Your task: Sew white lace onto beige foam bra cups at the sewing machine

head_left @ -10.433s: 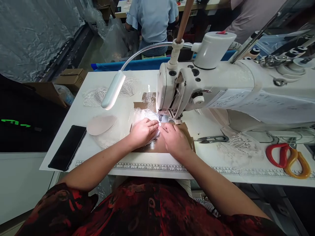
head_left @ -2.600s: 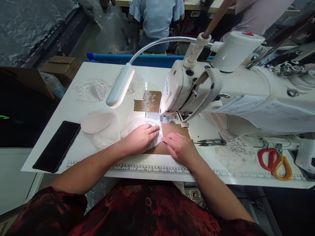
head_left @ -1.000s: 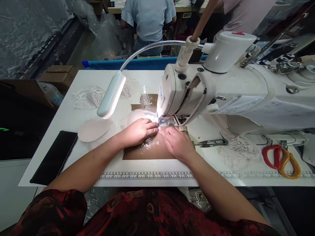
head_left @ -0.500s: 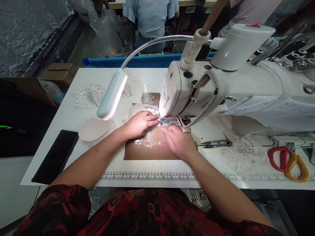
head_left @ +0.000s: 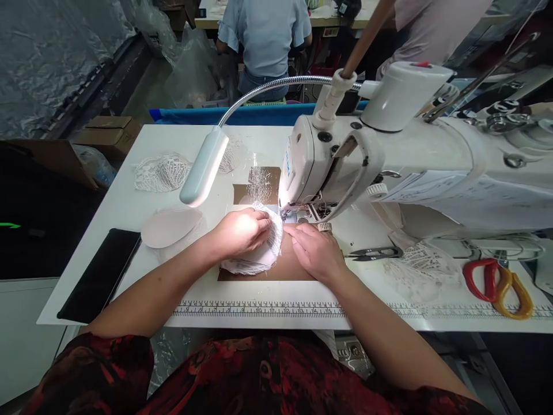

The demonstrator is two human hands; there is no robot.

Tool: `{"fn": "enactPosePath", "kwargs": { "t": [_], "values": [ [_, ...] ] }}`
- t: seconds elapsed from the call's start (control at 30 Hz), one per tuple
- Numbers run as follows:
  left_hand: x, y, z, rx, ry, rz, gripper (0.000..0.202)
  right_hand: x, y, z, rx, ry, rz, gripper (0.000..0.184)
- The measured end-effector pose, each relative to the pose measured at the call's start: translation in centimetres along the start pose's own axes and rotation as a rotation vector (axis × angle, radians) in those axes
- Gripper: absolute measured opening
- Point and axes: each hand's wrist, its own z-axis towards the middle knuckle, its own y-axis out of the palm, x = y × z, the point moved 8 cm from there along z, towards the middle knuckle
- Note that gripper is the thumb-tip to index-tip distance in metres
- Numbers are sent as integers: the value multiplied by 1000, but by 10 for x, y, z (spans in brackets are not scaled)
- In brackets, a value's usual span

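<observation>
A white lace bra cup lies under my left hand, its curved edge close to the needle area of the sewing machine. My left fingers are bent and closed on the cup from above. My right hand rests on the brown plate just right of the cup. Its thumb and index fingertips pinch at the cup's right edge, in front of the presser foot. Part of the cup is hidden by my left hand.
Lace pieces and a smooth oval pad lie at the left, near a black phone-like slab. Thread snips and red-and-yellow-handled scissors lie at the right. A lamp overhangs the table. A co-worker sits beyond.
The lace cup has turned and come toward me, now lying over the brown plate's left part. My left hand has moved back from the needle with it; my right hand has hardly moved.
</observation>
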Motion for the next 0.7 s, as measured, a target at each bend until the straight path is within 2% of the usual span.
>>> {"fn": "enactPosePath", "kwargs": {
  "t": [0.23, 0.43, 0.7],
  "values": [
    [5, 5, 6, 115, 46, -89, 32, -4, 0, -3, 16, -37, -11, 37],
    [10, 18, 7, 102, 60, -46, 35, -6, -1, -3, 43, -68, 14, 35],
    [10, 21, 9, 123, 58, -21, 36, -7, -4, -4, 82, -85, 35, 31]
  ]
}}
